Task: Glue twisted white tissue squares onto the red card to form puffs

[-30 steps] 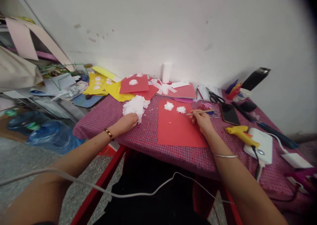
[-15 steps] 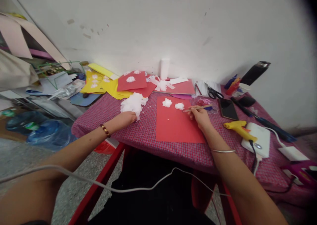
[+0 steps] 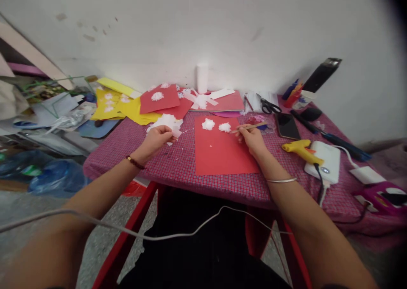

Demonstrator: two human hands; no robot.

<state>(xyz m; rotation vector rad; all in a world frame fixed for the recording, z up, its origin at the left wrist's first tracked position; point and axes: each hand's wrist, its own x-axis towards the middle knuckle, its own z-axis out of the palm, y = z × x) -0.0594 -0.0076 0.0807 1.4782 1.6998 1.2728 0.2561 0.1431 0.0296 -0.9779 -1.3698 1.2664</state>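
And there's the white paper piece [image 3: 176, 132], pinched in the left hand [image 3: 165, 135] over the white pile [image 3: 164, 121]; the right hand [image 3: 244, 132] grips a thin stick [image 3: 251, 127] above the red sheet [image 3: 219, 153] on the desk [image 3: 178, 166].

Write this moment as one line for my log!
left hand: thin white paper piece | right hand: thin brown stick, tip over rectangular red paper | on red paper: two fluffy white clusters | nearby: yellow plastic glue gun

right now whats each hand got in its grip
Left hand: closed, pinching a small piece of white paper.
Right hand: closed, holding a thin stick over the red sheet.
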